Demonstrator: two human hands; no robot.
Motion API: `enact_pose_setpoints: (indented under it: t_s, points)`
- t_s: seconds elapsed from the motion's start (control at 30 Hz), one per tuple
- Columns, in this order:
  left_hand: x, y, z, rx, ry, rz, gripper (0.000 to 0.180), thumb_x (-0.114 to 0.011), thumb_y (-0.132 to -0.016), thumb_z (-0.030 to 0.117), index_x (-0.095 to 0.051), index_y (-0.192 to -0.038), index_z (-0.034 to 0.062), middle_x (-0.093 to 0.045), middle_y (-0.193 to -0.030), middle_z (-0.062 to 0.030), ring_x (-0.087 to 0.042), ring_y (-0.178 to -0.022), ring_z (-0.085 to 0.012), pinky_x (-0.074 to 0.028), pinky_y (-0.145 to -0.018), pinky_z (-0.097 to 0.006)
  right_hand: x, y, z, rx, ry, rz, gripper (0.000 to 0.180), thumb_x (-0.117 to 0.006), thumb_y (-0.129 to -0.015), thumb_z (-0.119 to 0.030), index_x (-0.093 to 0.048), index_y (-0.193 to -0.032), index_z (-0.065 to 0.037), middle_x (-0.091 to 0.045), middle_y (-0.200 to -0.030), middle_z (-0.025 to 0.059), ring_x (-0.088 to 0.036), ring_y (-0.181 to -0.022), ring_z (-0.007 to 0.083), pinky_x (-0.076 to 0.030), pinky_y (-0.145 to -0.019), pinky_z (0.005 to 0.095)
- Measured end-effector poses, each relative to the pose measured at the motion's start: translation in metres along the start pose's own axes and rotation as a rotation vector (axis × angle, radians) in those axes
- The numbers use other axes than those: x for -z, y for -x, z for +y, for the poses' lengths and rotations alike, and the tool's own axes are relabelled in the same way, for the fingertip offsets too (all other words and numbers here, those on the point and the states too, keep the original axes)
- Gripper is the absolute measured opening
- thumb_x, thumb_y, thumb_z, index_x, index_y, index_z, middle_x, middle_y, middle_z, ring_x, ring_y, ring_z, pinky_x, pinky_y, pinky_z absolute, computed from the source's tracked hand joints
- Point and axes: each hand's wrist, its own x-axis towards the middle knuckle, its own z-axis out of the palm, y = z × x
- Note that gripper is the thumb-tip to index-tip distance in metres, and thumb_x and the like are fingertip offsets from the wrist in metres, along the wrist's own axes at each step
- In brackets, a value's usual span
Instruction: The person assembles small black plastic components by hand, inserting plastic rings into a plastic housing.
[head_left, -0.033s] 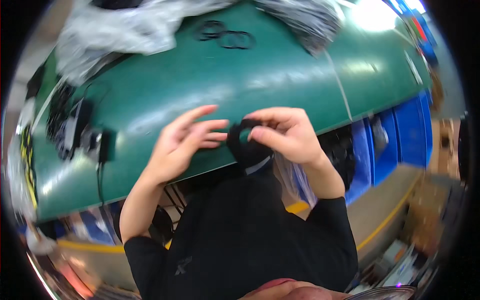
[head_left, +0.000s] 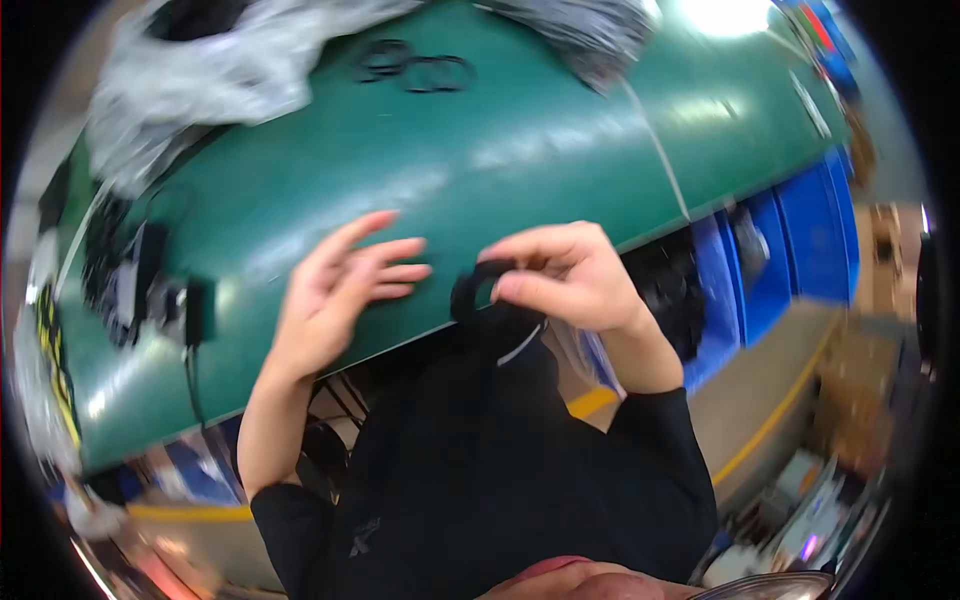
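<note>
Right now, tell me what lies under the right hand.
The right hand pinches a black band at the green table edge. Below it hangs clear plastic; what the fingers cover is hidden.

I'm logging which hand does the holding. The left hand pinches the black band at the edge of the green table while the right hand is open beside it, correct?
Not quite: the head view shows the right hand pinching the black band at the green table edge, and the left hand open beside it.

Open green tabletop [head_left: 520, 150] from centre toward 1 o'clock, free for passing. Blocked at 11 o'clock by crumpled grey plastic bags [head_left: 190, 85], at 12 by black rings [head_left: 415, 68], at 9 by tangled black cables [head_left: 125, 280]. Blue bins [head_left: 790, 245] crowding 3 o'clock below the table edge.
</note>
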Motion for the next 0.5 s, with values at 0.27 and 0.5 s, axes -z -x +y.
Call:
enact_pose_setpoints:
  t_s: [0.27, 0.5]
  points:
    - [-0.017, -0.006, -0.002, -0.041, -0.238, 0.069, 0.044, -0.044, -0.094, 0.01, -0.034, -0.134, -0.0055, -0.057, -0.116, -0.0232, -0.063, -0.097, -0.0269, -0.051, -0.082, -0.032, 0.129, 0.143, 0.13, -0.271, 0.09, 0.579, 0.025, -0.071, -0.078, -0.011, -0.067, -0.098, 0.003, -0.066, -0.078, 0.0038, -0.057, -0.066, 0.0063, -0.045, -0.058, 0.0208]
    - [-0.01, -0.004, -0.008, -0.007, -0.217, 0.16, 0.044, -0.045, -0.096, 0.017, -0.036, -0.133, -0.0034, -0.057, -0.116, -0.0228, -0.064, -0.092, -0.0241, -0.051, -0.079, -0.03, 0.241, 0.223, 0.249, -0.305, -0.208, 1.465, 0.025, -0.062, -0.088, -0.022, -0.064, -0.105, -0.004, -0.064, -0.083, 0.0003, -0.057, -0.066, 0.0077, -0.044, -0.058, 0.0202]
